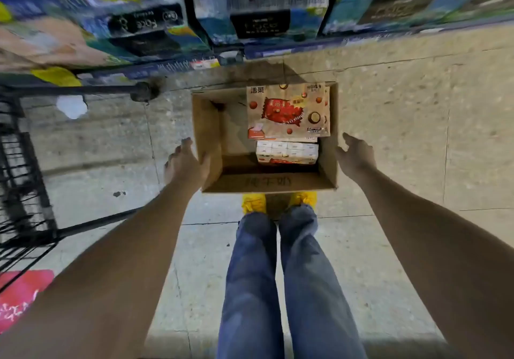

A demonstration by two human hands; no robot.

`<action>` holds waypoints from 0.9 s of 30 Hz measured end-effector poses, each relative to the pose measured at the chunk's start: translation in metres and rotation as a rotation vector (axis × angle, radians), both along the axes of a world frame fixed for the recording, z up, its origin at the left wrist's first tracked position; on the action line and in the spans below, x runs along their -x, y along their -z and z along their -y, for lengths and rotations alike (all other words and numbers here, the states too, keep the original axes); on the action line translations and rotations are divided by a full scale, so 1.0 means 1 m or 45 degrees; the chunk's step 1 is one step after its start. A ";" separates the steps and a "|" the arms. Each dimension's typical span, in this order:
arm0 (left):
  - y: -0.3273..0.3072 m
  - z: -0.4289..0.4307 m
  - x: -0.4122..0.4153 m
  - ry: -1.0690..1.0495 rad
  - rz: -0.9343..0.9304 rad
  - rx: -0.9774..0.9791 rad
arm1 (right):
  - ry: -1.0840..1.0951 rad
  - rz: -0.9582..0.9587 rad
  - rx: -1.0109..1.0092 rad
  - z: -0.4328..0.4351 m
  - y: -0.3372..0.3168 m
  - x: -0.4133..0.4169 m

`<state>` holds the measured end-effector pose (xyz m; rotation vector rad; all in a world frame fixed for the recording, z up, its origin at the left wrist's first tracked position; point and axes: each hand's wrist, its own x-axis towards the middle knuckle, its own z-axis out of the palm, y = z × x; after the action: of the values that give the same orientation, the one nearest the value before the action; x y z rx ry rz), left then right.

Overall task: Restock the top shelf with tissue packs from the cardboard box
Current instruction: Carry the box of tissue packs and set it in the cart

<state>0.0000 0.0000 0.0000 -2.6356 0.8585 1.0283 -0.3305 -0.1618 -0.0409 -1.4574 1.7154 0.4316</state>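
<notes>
An open cardboard box (211,141) stands on the floor in front of my feet. Inside, at its far right, lies a beige tissue pack (288,109) with a red candy picture, and a second white-and-red tissue pack (286,152) lies partly under it. My left hand (185,163) rests against the box's left wall, thumb over the rim, fingers spread on the outside. My right hand (354,155) hovers just beside the right wall, fingers apart, holding nothing. The left half of the box is bare.
Blue shelf edge (278,48) with blue tissue cartons (258,5) runs across the top. A black wire cart (22,191) stands at the left, a red floor sign (19,297) below it. My legs and yellow shoes (253,204) are behind the box. Concrete floor surrounds it.
</notes>
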 end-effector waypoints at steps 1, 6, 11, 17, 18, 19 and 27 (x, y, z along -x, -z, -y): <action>0.012 0.001 -0.003 -0.034 0.006 0.022 | 0.050 0.011 0.020 0.002 0.011 -0.002; 0.080 0.001 -0.025 -0.201 -0.021 0.029 | 0.164 -0.006 0.039 0.016 0.068 -0.007; 0.130 -0.005 -0.034 -0.312 -0.062 0.067 | 0.168 0.012 0.061 0.009 0.112 0.001; 0.157 -0.012 -0.037 -0.415 -0.020 0.184 | 0.164 0.096 0.111 -0.001 0.129 0.011; 0.159 -0.013 -0.040 -0.409 -0.011 0.193 | 0.158 0.090 0.118 -0.002 0.130 0.012; 0.161 -0.016 -0.042 -0.380 0.001 0.195 | 0.149 0.086 0.131 -0.003 0.133 0.014; 0.141 -0.017 -0.045 -0.259 0.033 0.286 | 0.048 0.076 0.213 -0.002 0.126 0.023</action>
<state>0.0452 0.0175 -0.1406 -2.9694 0.7521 0.9921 -0.3531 -0.1594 -0.1669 -1.5375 1.7625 0.2271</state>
